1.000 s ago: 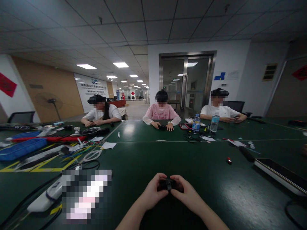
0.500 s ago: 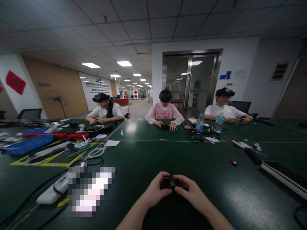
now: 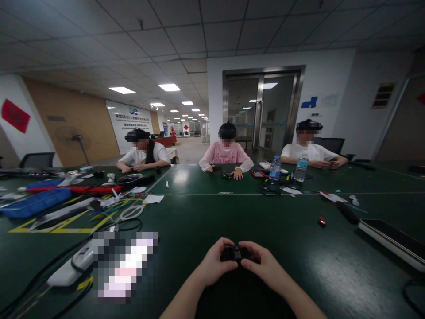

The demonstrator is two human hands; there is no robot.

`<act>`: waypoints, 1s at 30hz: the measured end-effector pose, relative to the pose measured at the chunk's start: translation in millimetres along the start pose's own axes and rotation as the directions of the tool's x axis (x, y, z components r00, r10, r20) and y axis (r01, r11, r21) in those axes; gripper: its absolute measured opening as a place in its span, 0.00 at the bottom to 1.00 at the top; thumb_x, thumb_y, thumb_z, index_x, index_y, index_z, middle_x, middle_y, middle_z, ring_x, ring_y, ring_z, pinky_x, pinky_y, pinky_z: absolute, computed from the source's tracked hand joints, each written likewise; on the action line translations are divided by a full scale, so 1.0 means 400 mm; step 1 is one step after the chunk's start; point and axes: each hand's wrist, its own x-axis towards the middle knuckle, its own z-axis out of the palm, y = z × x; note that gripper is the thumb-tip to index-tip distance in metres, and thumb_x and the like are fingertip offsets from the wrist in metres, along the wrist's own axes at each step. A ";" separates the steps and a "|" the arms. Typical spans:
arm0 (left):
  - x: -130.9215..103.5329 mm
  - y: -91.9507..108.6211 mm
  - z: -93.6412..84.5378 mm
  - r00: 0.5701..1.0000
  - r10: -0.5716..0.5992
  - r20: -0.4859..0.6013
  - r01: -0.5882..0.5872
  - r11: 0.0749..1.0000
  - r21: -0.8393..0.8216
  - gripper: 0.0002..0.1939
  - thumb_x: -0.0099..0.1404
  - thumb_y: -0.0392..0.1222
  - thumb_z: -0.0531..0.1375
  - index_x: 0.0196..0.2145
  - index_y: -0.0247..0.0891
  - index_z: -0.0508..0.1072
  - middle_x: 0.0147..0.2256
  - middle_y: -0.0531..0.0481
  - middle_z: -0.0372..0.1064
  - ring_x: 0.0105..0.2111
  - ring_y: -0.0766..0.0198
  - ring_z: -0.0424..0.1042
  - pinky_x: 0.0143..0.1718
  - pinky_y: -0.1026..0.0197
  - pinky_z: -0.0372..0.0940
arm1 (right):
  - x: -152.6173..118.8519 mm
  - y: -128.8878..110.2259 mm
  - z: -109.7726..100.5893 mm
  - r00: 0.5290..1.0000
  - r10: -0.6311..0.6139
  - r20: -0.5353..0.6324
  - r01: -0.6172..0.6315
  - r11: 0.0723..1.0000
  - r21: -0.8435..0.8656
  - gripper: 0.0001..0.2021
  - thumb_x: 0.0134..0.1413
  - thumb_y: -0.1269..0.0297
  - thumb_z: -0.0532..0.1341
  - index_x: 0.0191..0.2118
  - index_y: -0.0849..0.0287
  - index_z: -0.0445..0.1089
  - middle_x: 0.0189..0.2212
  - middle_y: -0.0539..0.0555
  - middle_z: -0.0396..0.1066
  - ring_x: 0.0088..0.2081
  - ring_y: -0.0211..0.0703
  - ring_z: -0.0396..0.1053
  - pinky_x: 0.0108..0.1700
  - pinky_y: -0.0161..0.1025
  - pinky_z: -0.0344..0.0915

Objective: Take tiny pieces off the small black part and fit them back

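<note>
Between my two hands, low over the near part of the green table, is a small black object with a lighter patch in its middle. Its kind I cannot make out. My left hand grips its left end, thumb below and fingers curled over the top. On the other end, my right hand holds it the same way. Both thumbs point inward and almost meet under the object. The fingers cover much of its two ends.
A white power strip with black cables lies at left, by a pixelated patch. Farther left are a blue tray and tangled wires. A thick dark-topped slab and a small red item lie right. Several people sit opposite.
The view has shifted slightly, moving the surroundings a little to the left. My hands keep their hold on the black object. Opposite, the pink-shirted person's hand now holds a dark piece apart from another.
</note>
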 end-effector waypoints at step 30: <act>0.003 -0.007 0.001 0.999 -0.009 0.039 0.011 0.999 -0.042 0.22 0.50 0.30 0.62 0.43 0.39 0.62 0.36 0.51 0.66 0.37 0.62 0.67 0.38 0.59 0.60 | -0.012 -0.036 0.014 0.992 -0.115 -0.045 0.104 0.976 -0.194 0.09 0.46 0.68 0.61 0.37 0.54 0.71 0.42 0.52 0.68 0.45 0.46 0.67 0.47 0.42 0.63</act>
